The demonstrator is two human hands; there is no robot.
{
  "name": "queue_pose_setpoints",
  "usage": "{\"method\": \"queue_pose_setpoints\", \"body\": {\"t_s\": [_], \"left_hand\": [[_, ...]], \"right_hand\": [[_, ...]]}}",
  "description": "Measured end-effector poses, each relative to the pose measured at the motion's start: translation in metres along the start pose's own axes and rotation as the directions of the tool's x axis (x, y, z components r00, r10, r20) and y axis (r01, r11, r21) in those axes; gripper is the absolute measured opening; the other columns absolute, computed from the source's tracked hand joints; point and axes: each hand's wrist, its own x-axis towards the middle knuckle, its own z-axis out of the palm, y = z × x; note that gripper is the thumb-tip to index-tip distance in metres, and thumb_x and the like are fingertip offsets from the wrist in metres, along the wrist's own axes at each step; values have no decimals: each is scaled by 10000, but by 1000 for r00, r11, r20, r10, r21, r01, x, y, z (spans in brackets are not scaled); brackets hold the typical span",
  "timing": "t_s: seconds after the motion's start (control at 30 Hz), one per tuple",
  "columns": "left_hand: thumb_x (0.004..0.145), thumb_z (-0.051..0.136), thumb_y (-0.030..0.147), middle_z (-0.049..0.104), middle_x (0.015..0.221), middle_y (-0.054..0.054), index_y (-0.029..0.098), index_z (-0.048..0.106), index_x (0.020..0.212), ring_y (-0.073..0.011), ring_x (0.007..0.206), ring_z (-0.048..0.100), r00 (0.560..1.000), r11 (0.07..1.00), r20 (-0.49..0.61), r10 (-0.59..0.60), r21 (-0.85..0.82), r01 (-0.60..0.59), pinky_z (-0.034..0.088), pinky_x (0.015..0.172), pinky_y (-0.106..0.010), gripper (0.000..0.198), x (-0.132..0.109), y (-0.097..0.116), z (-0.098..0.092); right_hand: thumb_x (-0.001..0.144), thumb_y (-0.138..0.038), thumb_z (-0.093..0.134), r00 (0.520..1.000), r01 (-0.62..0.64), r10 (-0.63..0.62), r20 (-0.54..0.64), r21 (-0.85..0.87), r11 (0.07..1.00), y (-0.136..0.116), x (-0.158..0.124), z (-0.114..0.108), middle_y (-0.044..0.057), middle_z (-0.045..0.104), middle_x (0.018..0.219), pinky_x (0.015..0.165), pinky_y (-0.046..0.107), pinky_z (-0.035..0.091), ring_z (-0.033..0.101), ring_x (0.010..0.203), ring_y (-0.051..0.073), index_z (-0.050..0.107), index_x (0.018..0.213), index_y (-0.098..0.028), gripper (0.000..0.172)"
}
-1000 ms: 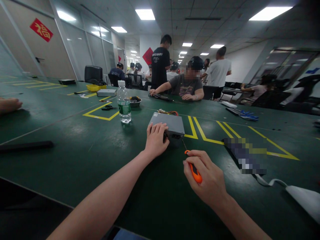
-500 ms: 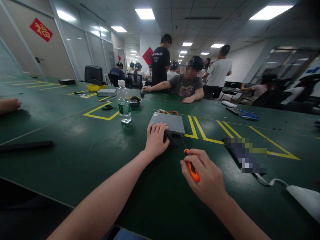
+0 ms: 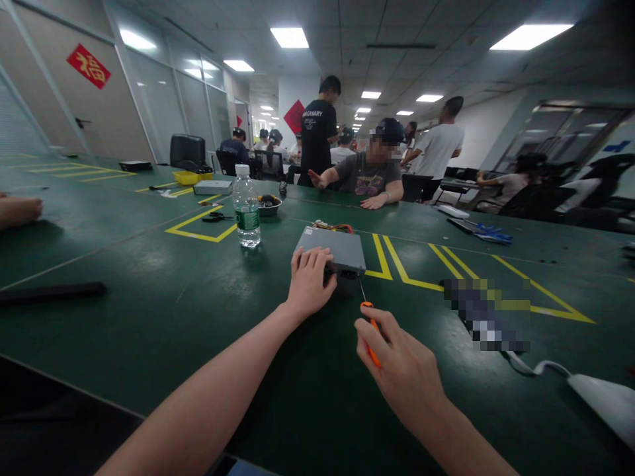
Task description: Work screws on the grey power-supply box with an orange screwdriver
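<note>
Grey metal box point(image 3: 340, 243) sits flat on the green counter point(image 3: 208, 357), directly ahead of the wearer, with a bundle of coloured cables point(image 3: 333, 227) at its far side. Left hand point(image 3: 311, 281) grasps the box at its near left corner: fingers lie over the top face, thumb down by the front. Right hand point(image 3: 399, 360) is closed around an orange-handled screwdriver point(image 3: 367, 306), shaft pointing up and away toward the lower right of the box's front face, near a dark socket point(image 3: 348, 274). Whether the tip touches the box cannot be told at this size. A clear bottle with a green label point(image 3: 247, 210) stands upright, left of the box and apart from it; a metal bowl of dark items point(image 3: 269, 209) lies behind the bottle, to its right. Yellow tape outlines point(image 3: 381, 258) mark the counter right of the box. Across the counter, a seated co-worker point(image 3: 370, 175) has one hand raised, the other resting on the surface.
</note>
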Motion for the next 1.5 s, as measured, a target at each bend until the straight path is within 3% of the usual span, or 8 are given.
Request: {"method": "queue_pose_setpoints", "body": {"t_s": [0.4,0.5,0.63,0.77,0.93,1.13,1.37,1.5], "left_hand": [[823,508,336,564,1165,-1,244,499,1008,-171,1162,432,999,999,-36,-39,-10,38,181,1074,-396,207,2,-1,4],[825,508,322,567,1160,0,246,499,1005,-169,1159,435,998,999,-41,-40,-15,40,182,1074,-395,196,2,-1,4],[821,513,317,569,1153,-11,244,504,997,-180,1156,439,998,999,-43,-35,-8,34,192,1069,-409,190,2,-1,5],[820,516,318,568,1155,-13,241,503,1001,-183,1154,440,998,999,-42,-35,-1,35,195,1067,-411,198,2,-1,5],[829,502,313,565,1163,-9,242,502,1005,-180,1157,436,999,1000,-44,-30,-1,30,195,1065,-407,190,2,-1,5],[816,519,318,569,1158,-10,242,503,1011,-183,1156,439,998,999,-43,-36,1,36,195,1067,-407,210,2,0,6],[814,522,316,564,1170,2,246,495,1006,-177,1164,431,998,999,-38,-41,-7,40,184,1072,-394,206,2,0,5],[820,513,316,561,1174,3,245,489,1013,-180,1167,427,999,999,-34,-41,-4,41,181,1071,-397,207,2,0,5]], "right_hand": [[843,-237,407,990,-131,105,91,348,928,-2,8,-13,70,587,973,646,253,471,588,775,137,536,857,-180,141],[857,-194,347,994,-94,76,75,280,955,-5,8,-13,85,585,994,634,267,476,587,731,136,552,922,-168,216],[870,-193,330,996,-94,94,-1,50,994,-4,7,-11,121,565,1018,524,245,453,567,627,120,566,972,-143,262],[867,-164,357,1000,15,-17,-16,-126,992,-4,5,-11,101,596,885,505,260,429,548,583,135,597,889,-153,241],[886,-264,382,997,77,-74,31,-78,994,-8,2,-9,110,600,887,535,262,463,570,615,142,613,798,-161,268],[897,-265,331,998,25,-28,64,43,999,-14,1,-9,142,565,1006,588,224,499,613,754,142,602,999,-131,319],[849,-147,447,995,66,-80,-54,-215,974,-5,-1,-16,117,603,963,487,217,397,548,559,98,582,1049,-152,241],[877,-256,423,1000,-4,0,-13,-290,957,-1,-2,-14,59,575,745,436,237,305,446,473,105,605,864,-172,201]]}}
